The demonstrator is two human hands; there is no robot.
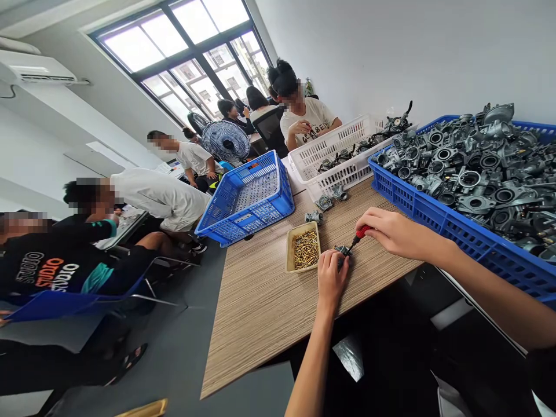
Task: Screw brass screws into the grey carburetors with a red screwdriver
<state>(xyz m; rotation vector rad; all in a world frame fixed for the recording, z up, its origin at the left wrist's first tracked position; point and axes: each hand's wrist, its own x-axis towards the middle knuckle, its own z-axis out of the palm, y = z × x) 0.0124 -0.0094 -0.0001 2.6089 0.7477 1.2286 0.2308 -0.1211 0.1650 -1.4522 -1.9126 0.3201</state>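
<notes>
My right hand [384, 231] is closed round the red handle of a screwdriver [361, 233]. Its dark shaft slants down to a small carburetor [343, 250] on the wooden table. My left hand [332, 271] grips that carburetor from the near side and covers much of it. Where the screwdriver tip meets the part is too small to make out. Just left of my left hand stands a cream tray [288, 255] full of small brass pieces. Beyond it lie several loose carburetors [313, 216].
A blue crate [403, 194] heaped with carburetors stands at the right. Behind the table's middle is a white basket [313, 176] with dark-fitted parts; left of it, a blue crate [260, 205]. A co-worker [304, 116] sits opposite. Other people and a fan [226, 142] are farther left.
</notes>
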